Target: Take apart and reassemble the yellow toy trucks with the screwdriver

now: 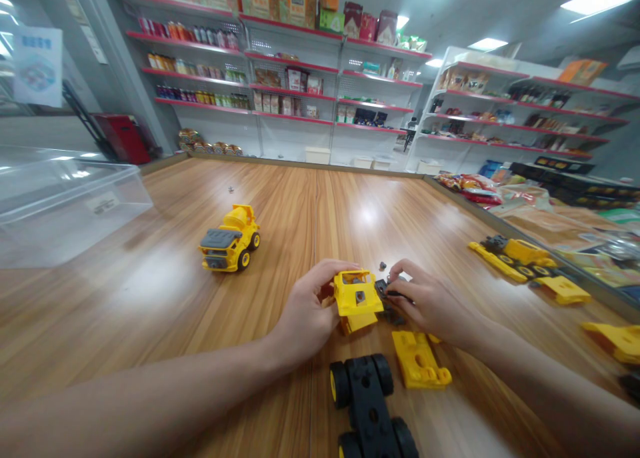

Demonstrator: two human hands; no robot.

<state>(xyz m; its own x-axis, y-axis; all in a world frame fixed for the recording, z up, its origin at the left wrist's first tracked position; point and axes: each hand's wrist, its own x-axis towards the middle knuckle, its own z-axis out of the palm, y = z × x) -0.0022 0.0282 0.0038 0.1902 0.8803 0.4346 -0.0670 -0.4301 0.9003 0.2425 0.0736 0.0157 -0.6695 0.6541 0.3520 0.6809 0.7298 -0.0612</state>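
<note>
My left hand [306, 311] grips a yellow toy truck cab [356, 300] just above the wooden table [150, 298], fingers curled round its left side. My right hand [430, 303] is closed on a small dark grey part [387, 290] pressed against the cab's right side. A flat yellow plate [419, 360] lies just below my right hand. Nearer me lies a black chassis with yellow-hubbed wheels [367, 401]. A small dark screw [383, 266] lies just beyond the cab.
An assembled yellow cement mixer truck [231, 239] stands at the left middle of the table. Yellow toy parts [530, 261] lie at the right edge, more at the far right [617, 341]. A clear plastic bin [60, 205] sits at left. Store shelves [300, 78] line the back.
</note>
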